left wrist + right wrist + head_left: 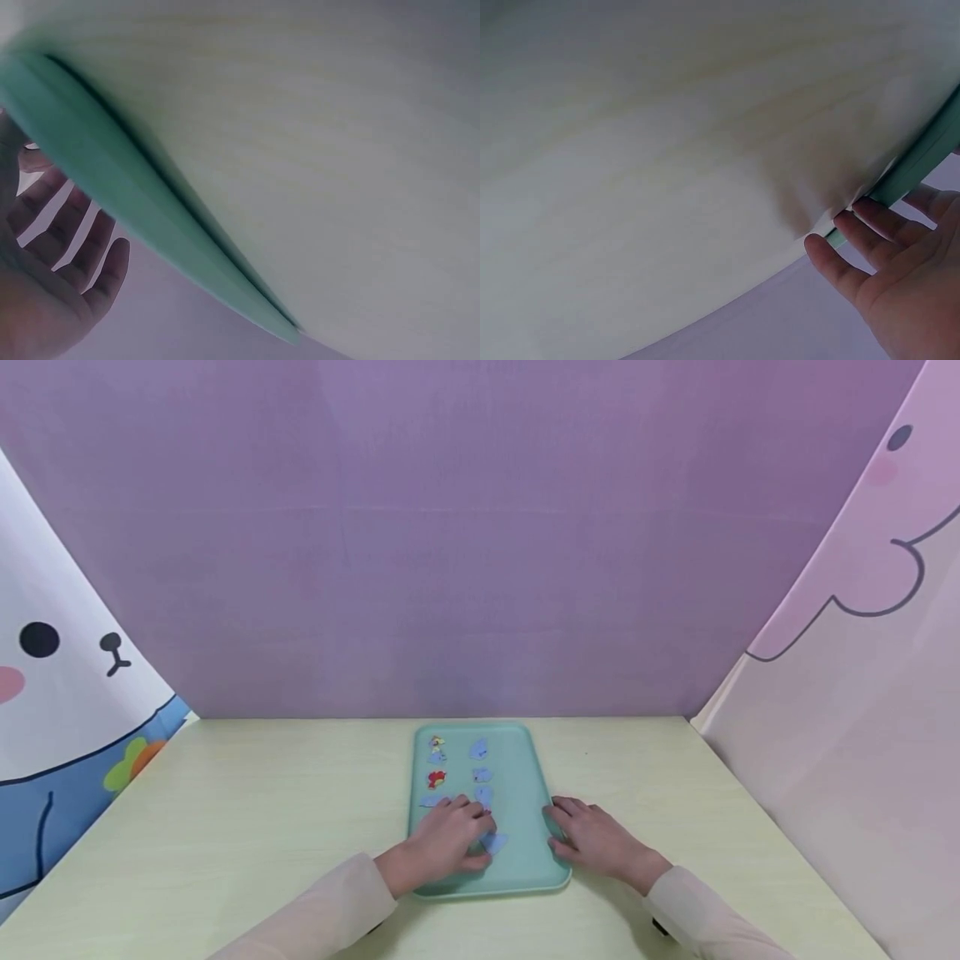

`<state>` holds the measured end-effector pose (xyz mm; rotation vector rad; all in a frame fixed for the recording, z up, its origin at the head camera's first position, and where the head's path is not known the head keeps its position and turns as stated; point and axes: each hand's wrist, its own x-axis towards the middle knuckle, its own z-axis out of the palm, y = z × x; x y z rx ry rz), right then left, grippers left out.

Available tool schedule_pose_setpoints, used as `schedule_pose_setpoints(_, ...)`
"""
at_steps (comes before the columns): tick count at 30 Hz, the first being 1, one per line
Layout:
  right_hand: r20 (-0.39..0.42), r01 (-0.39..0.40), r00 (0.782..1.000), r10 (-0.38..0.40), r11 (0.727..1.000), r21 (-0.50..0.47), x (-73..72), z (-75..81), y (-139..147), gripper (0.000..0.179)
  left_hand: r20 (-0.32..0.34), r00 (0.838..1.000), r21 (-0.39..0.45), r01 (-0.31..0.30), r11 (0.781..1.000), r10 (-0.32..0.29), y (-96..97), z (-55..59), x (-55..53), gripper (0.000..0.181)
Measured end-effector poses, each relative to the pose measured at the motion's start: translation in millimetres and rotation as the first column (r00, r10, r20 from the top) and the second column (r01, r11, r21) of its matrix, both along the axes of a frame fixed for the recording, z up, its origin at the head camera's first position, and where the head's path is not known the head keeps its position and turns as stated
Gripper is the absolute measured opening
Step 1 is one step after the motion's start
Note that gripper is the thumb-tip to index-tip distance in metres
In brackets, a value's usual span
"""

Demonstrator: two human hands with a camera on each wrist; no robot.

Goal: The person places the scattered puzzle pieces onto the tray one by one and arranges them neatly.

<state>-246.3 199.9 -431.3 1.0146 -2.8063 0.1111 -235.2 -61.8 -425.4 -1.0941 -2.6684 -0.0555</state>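
A mint-green tray (525, 777) lies on the table and holds small, flat, irregular pieces in two columns. One piece is red (437, 779), another is yellowish (437, 742), and several are light blue, such as the upper blue piece (479, 748). My left hand (446, 839) reaches over the tray's near left part, fingers loosely bent above the pieces. A blue piece (495, 842) shows between its thumb and fingertips; whether they touch it is hidden. My right hand (600, 842) rests on the table with its fingertips at the tray's right rim, fingers relaxed.
The pale wooden table (300, 793) extends on both sides of the tray. A purple cloth wall (480, 543) rises behind it. Printed cartoon cloths hang at left (75, 710) and right (847, 710).
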Motion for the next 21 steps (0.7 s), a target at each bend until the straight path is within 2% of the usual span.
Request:
schedule_pose_setpoints(8,0.103,0.032,0.994,-0.030,0.999,-0.014,-1.0,3.5,1,0.046,0.050,0.999,0.025,-0.019,1.000,0.017,-15.2,6.5,2.5,0.033)
schedule_pose_setpoints(15,0.136,0.031,0.990,-0.020,0.997,-0.076,-6.7,6.1,6,0.048,0.000,0.999,0.063,-0.032,0.998,0.032,-41.2,11.5,-0.1,0.031)
schedule_pose_setpoints(21,0.171,0.099,0.982,-0.075,0.986,-0.136,-11.2,14.1,14,0.051,0.004,0.997,0.119,-0.077,0.990,0.077,-72.0,19.0,-0.5,0.027)
